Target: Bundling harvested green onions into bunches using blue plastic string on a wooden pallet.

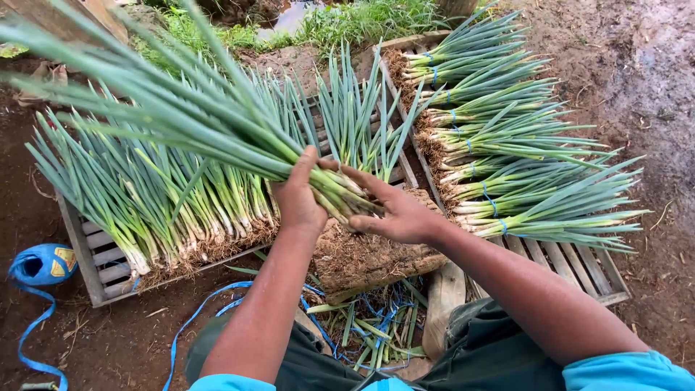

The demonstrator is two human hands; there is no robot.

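Observation:
A bunch of green onions (217,119) is held up in front of me, leaves fanning out to the upper left. My left hand (299,195) wraps around the pale stalks near their base. Under the same stalk ends sits my right hand (394,210), palm up, fingers touching them. The roots point toward my right hand, above a matted heap of roots and soil (362,257).
Loose green onions (159,195) lie on a wooden slatted pallet (98,264) at left. Tied bundles (507,137) with blue bands are stacked on another pallet (579,264) at right. A blue strap roll (43,264) sits on the dirt; trimmings and strap (362,326) lie between my knees.

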